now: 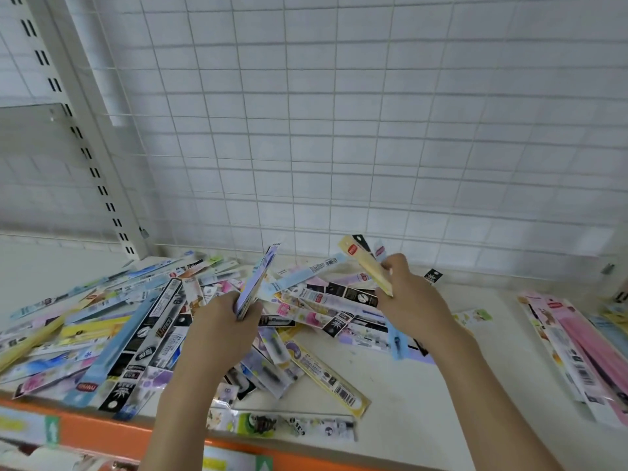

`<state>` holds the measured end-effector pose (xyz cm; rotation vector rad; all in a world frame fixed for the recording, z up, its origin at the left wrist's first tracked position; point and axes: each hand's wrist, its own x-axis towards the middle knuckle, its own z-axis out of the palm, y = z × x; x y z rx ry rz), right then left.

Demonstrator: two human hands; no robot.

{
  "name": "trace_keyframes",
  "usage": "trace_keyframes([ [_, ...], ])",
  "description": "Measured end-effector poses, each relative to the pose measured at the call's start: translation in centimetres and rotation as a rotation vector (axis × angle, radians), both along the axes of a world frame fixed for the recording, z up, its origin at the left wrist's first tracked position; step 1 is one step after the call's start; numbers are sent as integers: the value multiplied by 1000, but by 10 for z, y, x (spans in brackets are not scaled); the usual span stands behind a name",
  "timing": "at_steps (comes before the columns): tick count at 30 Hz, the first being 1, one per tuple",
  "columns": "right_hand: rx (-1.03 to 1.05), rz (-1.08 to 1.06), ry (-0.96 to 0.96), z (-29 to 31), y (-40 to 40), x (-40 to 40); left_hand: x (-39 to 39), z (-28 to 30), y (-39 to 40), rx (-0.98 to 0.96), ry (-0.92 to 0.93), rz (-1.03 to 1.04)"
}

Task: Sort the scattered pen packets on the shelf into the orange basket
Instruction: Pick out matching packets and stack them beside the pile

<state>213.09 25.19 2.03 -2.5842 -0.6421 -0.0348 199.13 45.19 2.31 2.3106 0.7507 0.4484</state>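
A big heap of long, flat pen packets (pixel 136 321) in many colours covers the left and middle of the white shelf (pixel 424 396). My left hand (pixel 221 328) grips a thin stack of packets (pixel 256 280) held edge-on above the heap. My right hand (pixel 411 297) holds a few packets, a pale yellow one (pixel 365 263) on top, fanned up toward the back wall. No orange basket is in view.
A neater pile of pink and pale packets (pixel 574 348) lies at the right end of the shelf. The shelf's front edge is an orange strip (pixel 102 436) with labels. A white wire grid (pixel 339 130) backs the shelf, and a slotted upright (pixel 85 147) stands at the left.
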Motion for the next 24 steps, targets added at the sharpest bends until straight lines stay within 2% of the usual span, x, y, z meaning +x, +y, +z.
trace_keyframes([
  [4, -107, 31, 85, -1, 15, 5, 6, 1, 11, 7, 1, -16],
  [11, -131, 90, 31, -6, 41, 10, 14, 5, 34, 23, 22, -13],
  [15, -277, 100, 62, -15, 53, 14, 20, 7, 45, 41, 25, -26],
  [18, -238, 86, 81, -22, 57, 16, 27, 9, 50, 71, 41, -31],
  [24, -166, -92, -34, -3, 43, 25, 56, 14, 47, 64, 105, -138],
])
